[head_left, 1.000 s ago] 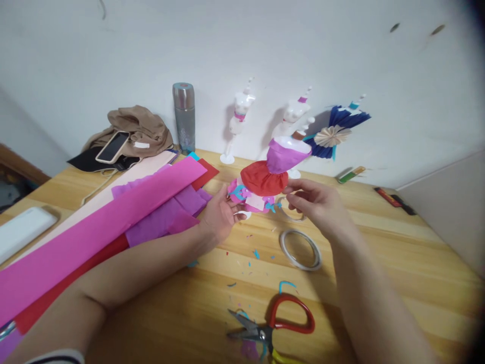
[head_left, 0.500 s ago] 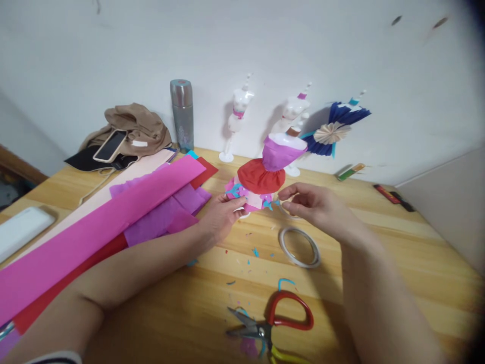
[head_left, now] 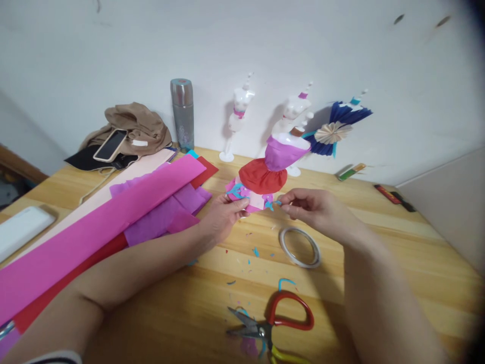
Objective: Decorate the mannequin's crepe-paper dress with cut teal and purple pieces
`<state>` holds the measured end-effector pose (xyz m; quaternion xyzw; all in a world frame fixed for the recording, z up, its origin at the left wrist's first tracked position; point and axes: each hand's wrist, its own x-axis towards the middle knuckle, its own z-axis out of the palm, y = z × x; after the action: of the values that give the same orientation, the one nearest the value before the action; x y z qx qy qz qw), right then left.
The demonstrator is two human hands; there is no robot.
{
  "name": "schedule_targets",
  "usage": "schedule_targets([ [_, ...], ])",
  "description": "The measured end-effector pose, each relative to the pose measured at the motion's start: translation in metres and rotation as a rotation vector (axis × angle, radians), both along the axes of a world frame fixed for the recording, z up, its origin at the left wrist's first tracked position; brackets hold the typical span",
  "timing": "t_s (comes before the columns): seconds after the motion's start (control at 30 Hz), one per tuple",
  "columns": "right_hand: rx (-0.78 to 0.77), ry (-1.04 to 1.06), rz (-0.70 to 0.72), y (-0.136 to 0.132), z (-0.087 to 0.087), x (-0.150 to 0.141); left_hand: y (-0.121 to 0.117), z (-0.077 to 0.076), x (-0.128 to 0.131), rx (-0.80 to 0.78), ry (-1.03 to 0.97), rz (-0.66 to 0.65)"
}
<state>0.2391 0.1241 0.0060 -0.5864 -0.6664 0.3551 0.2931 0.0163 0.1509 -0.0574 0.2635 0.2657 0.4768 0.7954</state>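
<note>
A small dress-form mannequin point(head_left: 287, 152) leans to the right in front of me, dressed in a purple paper top and a gathered red skirt. Below the red part is a pink skirt tier point(head_left: 257, 198) with blue paper leaves and small pink flowers on it. My left hand point(head_left: 226, 212) grips this lower tier at its left side, thumb in front. At its right edge, my right hand point(head_left: 308, 206) pinches the tip of a thin blue paper strip point(head_left: 276, 203) between thumb and fingers. The mannequin's base is mostly hidden.
Scissors point(head_left: 261, 331) lie open near the front, with paper scraps around them. A tape roll point(head_left: 300, 246) rests below my right hand. Coloured paper sheets point(head_left: 113, 207) cover the left. Behind stand a flask point(head_left: 182, 116) and more mannequins point(head_left: 238, 114). A phone point(head_left: 110, 145) lies on brown cloth.
The mannequin has shifted slightly right. My right hand has dropped a little, its fingertips still by the blue paper. The left hand keeps its hold.
</note>
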Motion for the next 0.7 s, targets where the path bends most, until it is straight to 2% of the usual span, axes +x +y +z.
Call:
schedule_targets([
  [0.4, -0.018, -0.079, 0.025, -0.001, 0.006, 0.001, -0.005, 0.007, 0.0, -0.004, -0.018, -0.016],
  [0.53, -0.029, -0.155, 0.021, -0.006, 0.012, -0.002, -0.007, 0.006, 0.0, -0.002, 0.008, -0.029],
  [0.7, -0.032, -0.172, 0.092, -0.014, 0.022, -0.01, -0.005, 0.006, 0.001, -0.019, 0.032, -0.005],
])
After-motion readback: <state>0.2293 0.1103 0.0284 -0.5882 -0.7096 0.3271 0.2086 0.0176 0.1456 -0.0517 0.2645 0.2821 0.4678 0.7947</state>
